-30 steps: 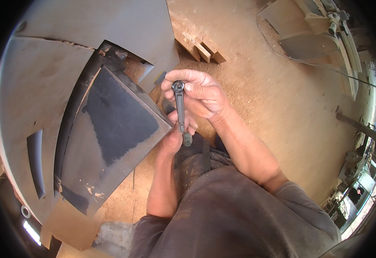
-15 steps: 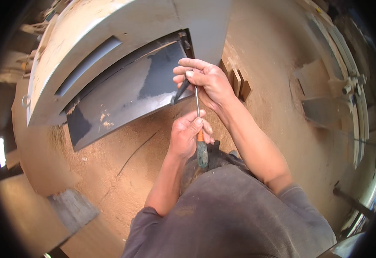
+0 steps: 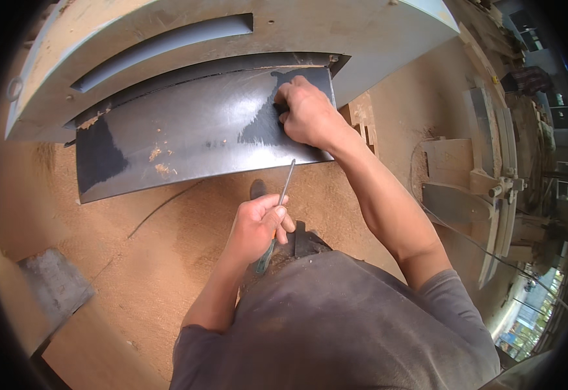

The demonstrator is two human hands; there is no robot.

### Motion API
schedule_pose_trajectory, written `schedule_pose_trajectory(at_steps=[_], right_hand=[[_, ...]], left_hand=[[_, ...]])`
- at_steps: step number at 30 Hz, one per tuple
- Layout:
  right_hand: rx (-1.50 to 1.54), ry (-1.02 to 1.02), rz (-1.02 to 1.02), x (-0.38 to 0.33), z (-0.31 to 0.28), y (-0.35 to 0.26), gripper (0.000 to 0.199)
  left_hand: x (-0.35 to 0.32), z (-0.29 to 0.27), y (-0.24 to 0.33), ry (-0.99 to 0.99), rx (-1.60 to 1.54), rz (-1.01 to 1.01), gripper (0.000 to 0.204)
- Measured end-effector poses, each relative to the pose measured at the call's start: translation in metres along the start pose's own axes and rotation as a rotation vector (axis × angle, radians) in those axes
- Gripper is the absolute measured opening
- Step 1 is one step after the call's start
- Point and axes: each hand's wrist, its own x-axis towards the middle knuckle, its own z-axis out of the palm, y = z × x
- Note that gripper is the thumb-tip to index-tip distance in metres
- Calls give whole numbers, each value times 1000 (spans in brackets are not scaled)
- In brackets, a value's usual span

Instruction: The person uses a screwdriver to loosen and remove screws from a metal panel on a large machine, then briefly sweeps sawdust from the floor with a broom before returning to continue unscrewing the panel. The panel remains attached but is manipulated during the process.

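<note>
My left hand (image 3: 258,226) is closed round a screwdriver (image 3: 288,181) with a green and orange handle, its thin metal shaft pointing up and away from me. Ahead of it, my right hand (image 3: 310,116) rests over the right part of a dark metal panel (image 3: 193,127), fingers curled under. Whatever those fingers hold is hidden by the hand. The panel slopes out from the front of a pale machine cabinet (image 3: 388,32). Darker patches mark both its ends, and wood crumbs (image 3: 162,168) lie on it.
A long slot (image 3: 167,47) runs across the cabinet above the panel. Wooden boards (image 3: 362,117) stand beside the cabinet's right side. Sawdust covers the floor (image 3: 186,253), where a dark cable (image 3: 160,209) lies. A grey block (image 3: 55,283) sits at the left, and clamped equipment (image 3: 495,185) stands at the right.
My right hand has moved from the screwdriver's tip, where it held a slim black piece, forward onto the panel. My left hand has shifted slightly left and down with the screwdriver. The view has turned.
</note>
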Motion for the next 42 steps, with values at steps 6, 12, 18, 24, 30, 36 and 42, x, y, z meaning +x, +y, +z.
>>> schedule_pose_trajectory(at_steps=[6,12,18,24,30,36,42], right_hand=[[-101,72,0,2,1,-5,33],[-73,106,-31,0,-10,7,29],[-4,174,-38,6,-22,8,32],[88,332,129,-13,1,8,30],[156,341,106,-18,15,14,37],[153,356,63,-26,12,11,47],[135,484,96,-27,-3,15,30]], left_hand=[[12,-21,27,-47,39,1,35],[16,-41,32,123,-76,85,34],[16,-44,28,230,-77,118,36],[26,-41,28,281,-141,217,40],[39,-39,46,308,-183,265,43],[53,-36,59,302,-354,311,31],[56,-33,63,288,-465,272,29]])
